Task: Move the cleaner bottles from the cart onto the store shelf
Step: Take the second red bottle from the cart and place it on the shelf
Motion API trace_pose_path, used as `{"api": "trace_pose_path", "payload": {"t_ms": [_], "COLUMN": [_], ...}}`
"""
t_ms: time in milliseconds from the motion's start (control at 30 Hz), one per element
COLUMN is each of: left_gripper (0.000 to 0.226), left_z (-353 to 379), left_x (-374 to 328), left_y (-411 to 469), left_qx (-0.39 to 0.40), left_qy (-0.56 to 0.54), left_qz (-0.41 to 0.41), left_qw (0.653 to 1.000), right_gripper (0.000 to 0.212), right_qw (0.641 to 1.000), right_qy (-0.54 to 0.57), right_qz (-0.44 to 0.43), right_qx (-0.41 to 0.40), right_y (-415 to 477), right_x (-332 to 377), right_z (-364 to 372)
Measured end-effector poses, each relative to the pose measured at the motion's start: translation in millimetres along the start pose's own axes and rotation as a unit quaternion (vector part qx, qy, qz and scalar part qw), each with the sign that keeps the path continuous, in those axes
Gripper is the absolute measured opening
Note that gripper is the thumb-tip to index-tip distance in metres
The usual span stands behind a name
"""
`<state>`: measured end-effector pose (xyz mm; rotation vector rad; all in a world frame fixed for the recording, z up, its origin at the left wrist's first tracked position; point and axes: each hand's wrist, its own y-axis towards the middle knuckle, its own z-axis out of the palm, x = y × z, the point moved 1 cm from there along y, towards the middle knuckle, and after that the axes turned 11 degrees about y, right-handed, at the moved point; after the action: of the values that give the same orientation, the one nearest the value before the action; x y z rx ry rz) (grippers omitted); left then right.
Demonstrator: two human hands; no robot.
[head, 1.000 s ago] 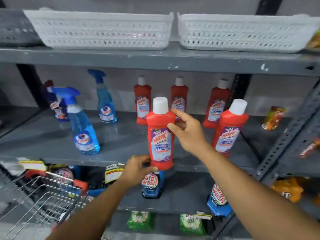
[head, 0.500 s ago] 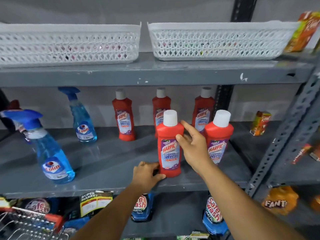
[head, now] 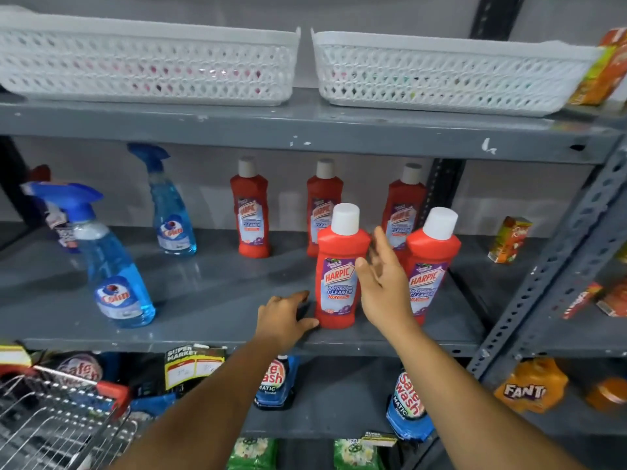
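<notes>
Bottle (head: 341, 266) down: the red cleaner you carried in a second ago now stands upright on the grey shelf (head: 217, 300), near the front edge, just left of another red bottle (head: 429, 266) and in front of three more at the back. Half a second ago both hands were on it; now they are coming off.

Your right hand (head: 383, 283) has let go. Its fingers (head: 380, 242) are spread wide and flat, palm turned toward the bottle's right side, and hold nothing. Whether the thumb still brushes the label you cannot tell from this view, but there is no grip.

Your left hand (head: 283, 317) rests low by the bottle's base, fingers loosely curled and open, with the thumb (head: 307, 323) at or just beside the foot of the bottle. It holds nothing either, and looks more like a steadying touch than a grasp.

So this placement looks finished: the bottle stands on its own, label facing out. The wire cart (head: 54, 422) sits at the lower left, and what you can see of it appears bare, though most of it is out of frame. Check it for any bottle left to move. As you pull back, keep your right hand clear of the bottle just behind it.
</notes>
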<state>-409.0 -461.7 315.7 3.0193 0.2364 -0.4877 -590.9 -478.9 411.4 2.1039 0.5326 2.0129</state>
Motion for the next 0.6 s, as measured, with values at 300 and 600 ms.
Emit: {"api": "trace_pose_path", "payload": {"t_ms": [300,600], "left_gripper": [0.049,0.052], "left_z": [-57.2,-102.5], "left_x": [146.5,353.1], "left_y": [-133.0,-329.3], "left_qx": [-0.19,-0.138], "left_qy": [0.016,-0.048], "left_qz": [-0.05,-0.483], "left_qw": [0.98,0.863], "right_gripper": [0.026,0.025], "right_qw": [0.977,0.904], "right_qy": [-0.038,-0.057], "right_qz": [-0.193,-0.058], "right_qx": [0.08,0.42], "right_y": [-74.7,-127.6], "right_x": [-23.5,-33.5], "right_z": [83.2,298.8]}}
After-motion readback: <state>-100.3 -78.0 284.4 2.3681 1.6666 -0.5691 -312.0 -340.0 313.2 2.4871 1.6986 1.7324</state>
